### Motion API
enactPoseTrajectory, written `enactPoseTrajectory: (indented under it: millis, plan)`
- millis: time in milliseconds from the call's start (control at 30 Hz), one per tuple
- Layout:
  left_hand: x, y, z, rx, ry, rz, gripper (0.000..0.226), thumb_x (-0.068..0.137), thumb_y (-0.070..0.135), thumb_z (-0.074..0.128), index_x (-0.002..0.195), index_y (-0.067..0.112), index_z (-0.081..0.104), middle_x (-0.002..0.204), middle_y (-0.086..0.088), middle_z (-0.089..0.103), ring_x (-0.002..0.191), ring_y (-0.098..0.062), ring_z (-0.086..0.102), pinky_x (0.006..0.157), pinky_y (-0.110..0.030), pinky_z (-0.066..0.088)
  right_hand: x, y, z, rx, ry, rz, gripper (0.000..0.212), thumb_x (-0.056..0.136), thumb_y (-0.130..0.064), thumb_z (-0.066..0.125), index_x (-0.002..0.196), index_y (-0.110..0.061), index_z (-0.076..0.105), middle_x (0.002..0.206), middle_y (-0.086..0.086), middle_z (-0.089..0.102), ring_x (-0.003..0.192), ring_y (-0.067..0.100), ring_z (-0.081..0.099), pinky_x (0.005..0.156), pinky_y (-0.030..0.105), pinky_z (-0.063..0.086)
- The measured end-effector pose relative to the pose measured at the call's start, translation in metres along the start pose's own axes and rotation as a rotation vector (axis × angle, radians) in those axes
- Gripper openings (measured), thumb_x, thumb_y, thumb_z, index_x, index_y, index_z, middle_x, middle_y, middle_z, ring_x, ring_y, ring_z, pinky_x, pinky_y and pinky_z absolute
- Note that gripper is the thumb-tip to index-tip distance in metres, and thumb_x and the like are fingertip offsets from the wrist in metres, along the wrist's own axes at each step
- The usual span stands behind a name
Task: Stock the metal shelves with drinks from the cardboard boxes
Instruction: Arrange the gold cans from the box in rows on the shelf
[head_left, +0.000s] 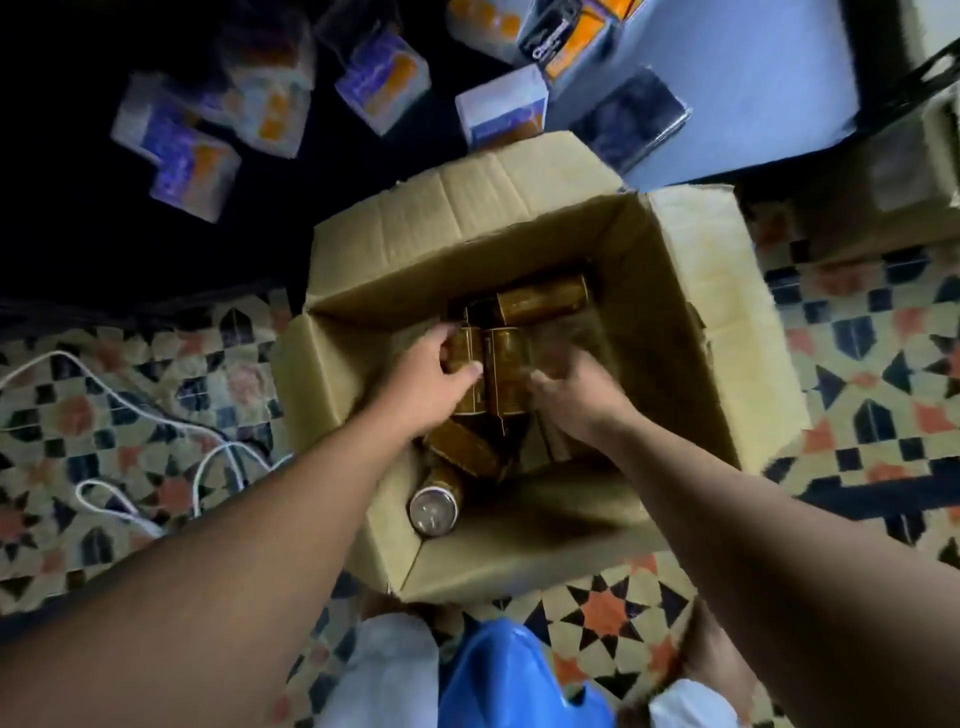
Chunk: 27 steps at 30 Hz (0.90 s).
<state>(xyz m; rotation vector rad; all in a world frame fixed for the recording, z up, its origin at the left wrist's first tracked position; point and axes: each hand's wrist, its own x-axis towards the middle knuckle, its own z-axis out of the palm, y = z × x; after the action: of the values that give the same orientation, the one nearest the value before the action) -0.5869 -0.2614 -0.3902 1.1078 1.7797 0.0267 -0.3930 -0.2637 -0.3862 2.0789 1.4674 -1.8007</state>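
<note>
Reaching into the open cardboard box (467, 260) with both hands; the box stands on the tile floor (857, 374) with its flaps folded out.

- Near-left corner of box: loose can (434, 512), silvery end toward the camera, untouched. Judged the easiest next pick, since nothing lies on it.
- Left hand (431, 379): fingers and thumb are curled round the held can (462, 345), close to the box's left wall. The grip looks full. Lift straight up so the can clears the wall and does not drag its neighbour.
- Right hand (576, 400): blurred, with fingers bent down beside the middle can (506, 364), which lies touching the held can. Cannot tell whether it has hold of anything. Best to close round the can's middle, not its end, before lifting.
- Far wall of box: far cans (545, 299) lie on their sides. Leave them until the upper ones are out, as the pile looks loose and may roll.
- Beyond the far flap: packets (382, 78) on a dark surface.

Metal shelves are not in view.
</note>
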Motion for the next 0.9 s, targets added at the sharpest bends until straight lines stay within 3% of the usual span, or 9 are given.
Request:
enactPoseTrajectory:
  millis: [67,133,233,300,367,533,667,833,900]
  plan:
    - [0.028,-0.012,0.013,0.007,0.065,0.025,0.057,0.095,0.04,0.065,0.148,0.035,0.044,0.142,0.003,0.056,0.128,-0.019,0.055,0.106,-0.037,0.046,0.034,0.015,0.016,0.092,0.059,-0.032,0.04,0.106,-0.032,0.054,0.145,-0.024,0.048,0.129,-0.008,0.058,0.108,0.006,0.058,0.068,0.013,0.045]
    - [0.048,-0.017,0.025,0.004,0.114,0.03,0.062,0.098,0.039,0.062,0.153,0.037,0.034,0.152,0.003,0.046,0.139,-0.021,0.045,0.111,-0.039,0.041,0.062,0.022,0.025,0.11,0.167,-0.15,0.047,0.105,-0.028,0.055,0.15,-0.027,0.043,0.134,-0.013,0.054,0.113,0.001,0.056,0.082,0.01,0.05]
    - [0.068,-0.021,0.042,-0.063,0.153,0.016,0.068,0.098,0.034,0.064,0.156,0.032,0.029,0.156,0.001,0.041,0.143,-0.023,0.04,0.116,-0.04,0.037,0.106,0.038,0.032,-0.214,0.365,-0.348,0.058,0.098,-0.025,0.063,0.152,-0.026,0.043,0.159,-0.001,0.041,0.148,0.024,0.033,0.12,0.047,0.032]
    - [0.076,-0.026,0.051,-0.098,0.181,-0.016,0.07,0.095,0.031,0.069,0.154,0.032,0.031,0.15,0.0,0.048,0.137,-0.025,0.047,0.109,-0.041,0.043,0.125,0.05,0.028,-0.422,0.441,-0.397,0.066,0.092,-0.027,0.066,0.153,-0.029,0.042,0.164,-0.002,0.035,0.155,0.027,0.017,0.123,0.048,0.015]
    - [0.08,-0.031,0.057,-0.126,0.222,-0.027,0.069,0.092,0.026,0.072,0.149,0.033,0.033,0.143,0.0,0.054,0.13,-0.025,0.053,0.103,-0.042,0.048,0.132,0.057,0.019,-0.503,0.477,-0.391,0.073,0.089,-0.031,0.068,0.155,-0.036,0.038,0.163,-0.005,0.035,0.155,0.026,0.014,0.118,0.049,0.016]
    - [0.076,-0.036,0.061,-0.265,0.27,-0.021,0.071,0.09,0.017,0.075,0.146,0.035,0.036,0.143,0.004,0.052,0.131,-0.02,0.05,0.098,-0.032,0.041,0.134,0.046,0.013,-0.548,0.463,-0.366,0.06,0.089,-0.038,0.072,0.145,-0.04,0.051,0.142,0.002,0.045,0.133,0.032,0.035,0.109,0.048,0.028]
    - [0.067,-0.04,0.063,-0.361,0.285,0.008,0.077,0.088,0.012,0.077,0.147,0.038,0.035,0.145,0.009,0.048,0.13,-0.01,0.044,0.102,-0.033,0.039,0.135,0.045,0.015,-0.433,0.426,-0.381,0.05,0.087,-0.036,0.076,0.134,-0.033,0.058,0.141,-0.001,0.051,0.138,0.026,0.038,0.11,0.041,0.018]
    - [0.057,-0.036,0.06,-0.408,0.272,0.05,0.077,0.087,0.015,0.078,0.147,0.039,0.035,0.141,0.013,0.046,0.134,-0.011,0.042,0.11,-0.04,0.039,0.133,0.058,0.016,-0.345,0.331,-0.339,0.068,0.09,-0.049,0.07,0.151,-0.033,0.045,0.153,0.002,0.047,0.147,0.029,0.03,0.117,0.044,0.019]
    - [0.043,-0.031,0.058,-0.401,0.282,0.087,0.078,0.087,0.015,0.078,0.147,0.038,0.034,0.137,0.017,0.047,0.132,-0.007,0.043,0.11,-0.036,0.039,0.121,0.064,0.019,-0.129,0.248,-0.298,0.072,0.082,-0.061,0.067,0.147,-0.039,0.045,0.15,0.002,0.047,0.142,0.028,0.038,0.115,0.055,0.032]
